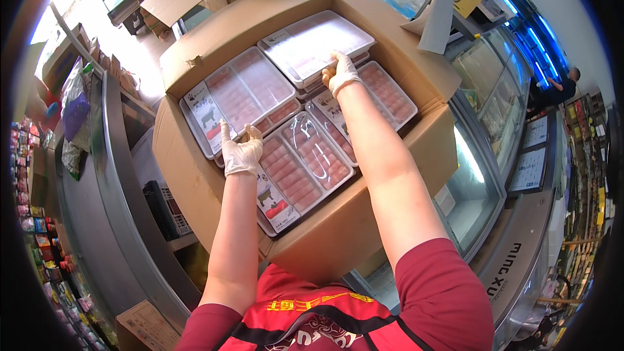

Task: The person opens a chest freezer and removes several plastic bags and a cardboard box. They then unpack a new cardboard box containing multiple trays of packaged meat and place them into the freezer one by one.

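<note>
An open cardboard box (312, 234) stands before me, filled with stacked plastic trays of rolled meat slices under clear film. My left hand (241, 151), in a thin pale glove, grips the near edge of the upper left meat tray (248, 83), thumb on its printed label. My right hand (341, 73), gloved alike, has its fingers on the near right edge of a frosted, glare-covered tray (317, 44) at the back of the box. Between my forearms lies a tray with a black cow picture (304, 165). Another meat tray (390, 92) is partly hidden behind my right forearm.
Glass-topped freezer cases (477, 204) run along the right. A grey metal counter (92, 214) curves along the left, with a plastic bag (75, 107) above it. More cardboard boxes (180, 0) stand behind. A person in dark clothes (563, 88) is far right, near shelves.
</note>
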Demonstrator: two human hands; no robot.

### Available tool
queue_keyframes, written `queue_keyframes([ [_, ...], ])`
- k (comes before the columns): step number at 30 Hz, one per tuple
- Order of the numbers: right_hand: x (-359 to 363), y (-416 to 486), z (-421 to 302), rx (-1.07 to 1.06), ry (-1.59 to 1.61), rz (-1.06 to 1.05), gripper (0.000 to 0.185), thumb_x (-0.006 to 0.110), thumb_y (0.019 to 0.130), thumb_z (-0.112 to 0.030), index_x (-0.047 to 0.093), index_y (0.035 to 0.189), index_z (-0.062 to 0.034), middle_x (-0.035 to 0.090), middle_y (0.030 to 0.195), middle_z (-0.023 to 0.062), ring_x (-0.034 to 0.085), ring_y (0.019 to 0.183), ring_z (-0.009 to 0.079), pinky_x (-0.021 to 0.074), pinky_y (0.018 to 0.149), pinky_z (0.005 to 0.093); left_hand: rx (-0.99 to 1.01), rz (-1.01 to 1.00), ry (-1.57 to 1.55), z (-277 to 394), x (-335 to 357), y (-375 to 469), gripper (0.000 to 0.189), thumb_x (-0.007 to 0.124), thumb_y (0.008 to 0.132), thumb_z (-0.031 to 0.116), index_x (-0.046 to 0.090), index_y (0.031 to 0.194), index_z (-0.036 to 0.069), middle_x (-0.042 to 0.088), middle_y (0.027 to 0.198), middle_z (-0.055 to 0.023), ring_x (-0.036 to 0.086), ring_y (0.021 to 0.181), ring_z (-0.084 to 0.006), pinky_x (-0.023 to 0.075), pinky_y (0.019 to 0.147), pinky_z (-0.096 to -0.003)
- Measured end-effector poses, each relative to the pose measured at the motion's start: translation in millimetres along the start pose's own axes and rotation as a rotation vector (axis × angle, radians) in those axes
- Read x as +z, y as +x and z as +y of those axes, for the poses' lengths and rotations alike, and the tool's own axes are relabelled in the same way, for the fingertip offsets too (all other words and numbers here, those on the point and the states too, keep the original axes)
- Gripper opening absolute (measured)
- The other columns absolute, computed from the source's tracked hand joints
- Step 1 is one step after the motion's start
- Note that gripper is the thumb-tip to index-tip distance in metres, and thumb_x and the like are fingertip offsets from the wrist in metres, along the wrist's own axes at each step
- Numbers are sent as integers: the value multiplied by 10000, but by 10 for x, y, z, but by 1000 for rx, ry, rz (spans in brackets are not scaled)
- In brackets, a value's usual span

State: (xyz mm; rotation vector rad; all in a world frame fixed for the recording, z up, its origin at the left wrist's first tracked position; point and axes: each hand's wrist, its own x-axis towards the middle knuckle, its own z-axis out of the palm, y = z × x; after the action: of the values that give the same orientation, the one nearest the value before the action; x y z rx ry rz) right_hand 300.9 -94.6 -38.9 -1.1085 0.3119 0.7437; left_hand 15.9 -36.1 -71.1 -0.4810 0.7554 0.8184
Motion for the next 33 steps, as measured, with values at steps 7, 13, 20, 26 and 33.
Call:
queue_keyframes([
  [7, -45, -58, -128, -56, -152, -97, 303, 719, 819, -406, 533, 832, -167, 496, 600, -8, 519, 488, 139, 384, 377, 252, 100, 63, 293, -156, 100, -145, 648, 859, 718, 445, 513, 1111, 63, 574, 995, -62, 579, 916, -266, 444, 956, -466],
  [13, -103, -197, -169, -70, -258, -189, 469, 743, 778, -402, 604, 1145, -145, 636, 996, 73, 641, 855, 242, 553, 732, 417, 77, -155, 276, -170, 75, -109, 810, 809, 802, 332, 346, 1406, 58, 424, 1462, -152, 431, 1348, -342, 264, 1155, -463],
  [20, -644, -937, -339, -129, -121, -271, 439, 705, 838, -299, 566, 1183, -67, 604, 1080, 107, 632, 964, 239, 567, 798, 394, 79, -185, 287, -137, -11, 108, 436, 739, 864, 229, 478, 1197, 124, 437, 1432, -166, 466, 1317, -371, 327, 1124, -517],
  [26, -1293, -2027, -428, -317, 172, -289, 164, 693, 881, -234, 600, 935, -110, 674, 951, 71, 694, 843, 235, 618, 692, 368, 75, -194, 336, -99, -84, 354, 397, 742, 843, 259, 527, 1150, 128, 565, 1297, -113, 550, 1225, -346, 397, 1037, -490],
  [33, -2135, -2989, -325, -488, 389, -229, 171, 707, 902, -226, 643, 960, -79, 680, 977, 96, 668, 906, 223, 569, 810, 348, 9, -223, 396, -112, -212, 409, 466, 762, 796, 256, 566, 1198, 125, 570, 1286, -65, 561, 1204, -322, 418, 1035, -485],
])
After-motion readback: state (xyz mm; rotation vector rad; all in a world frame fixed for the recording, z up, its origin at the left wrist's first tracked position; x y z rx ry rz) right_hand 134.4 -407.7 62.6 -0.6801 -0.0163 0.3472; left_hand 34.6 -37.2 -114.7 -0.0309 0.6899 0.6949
